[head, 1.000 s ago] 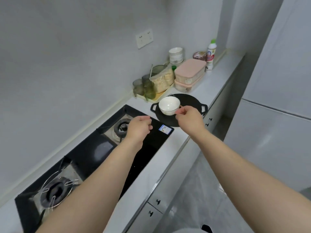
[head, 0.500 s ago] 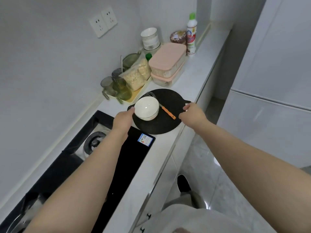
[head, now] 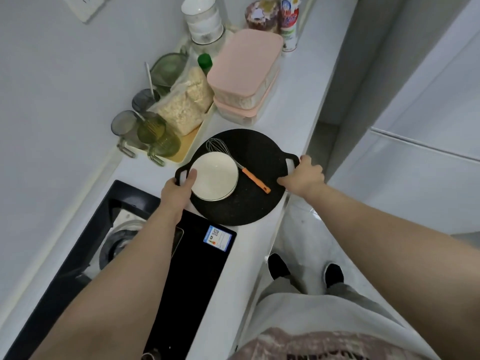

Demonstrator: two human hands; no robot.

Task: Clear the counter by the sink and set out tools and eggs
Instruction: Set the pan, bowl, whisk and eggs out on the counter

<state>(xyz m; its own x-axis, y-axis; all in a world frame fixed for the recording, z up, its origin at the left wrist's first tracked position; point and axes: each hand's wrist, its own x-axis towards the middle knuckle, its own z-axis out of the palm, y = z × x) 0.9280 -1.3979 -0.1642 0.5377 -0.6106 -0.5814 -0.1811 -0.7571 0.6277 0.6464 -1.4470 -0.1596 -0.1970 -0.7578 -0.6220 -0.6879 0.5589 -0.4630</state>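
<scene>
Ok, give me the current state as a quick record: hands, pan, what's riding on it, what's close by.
left hand: gripping the pan's left handle, thumb against the bowl rim
right hand: gripping the pan's right handle
pan: flat, black, round, on the counter beside the stove
on pan: white bowl, whisk with orange handle
behind pan: two stacked pink-lidded containers, tray of jars

Before you: one black griddle pan (head: 255, 203), one white bowl (head: 215, 175), one whisk (head: 235, 162), two stacked pink-lidded boxes (head: 245, 71), one bag of oats (head: 185, 105), one spray bottle (head: 289, 24), your two hands, left (head: 179, 189) and right (head: 304, 175).
</scene>
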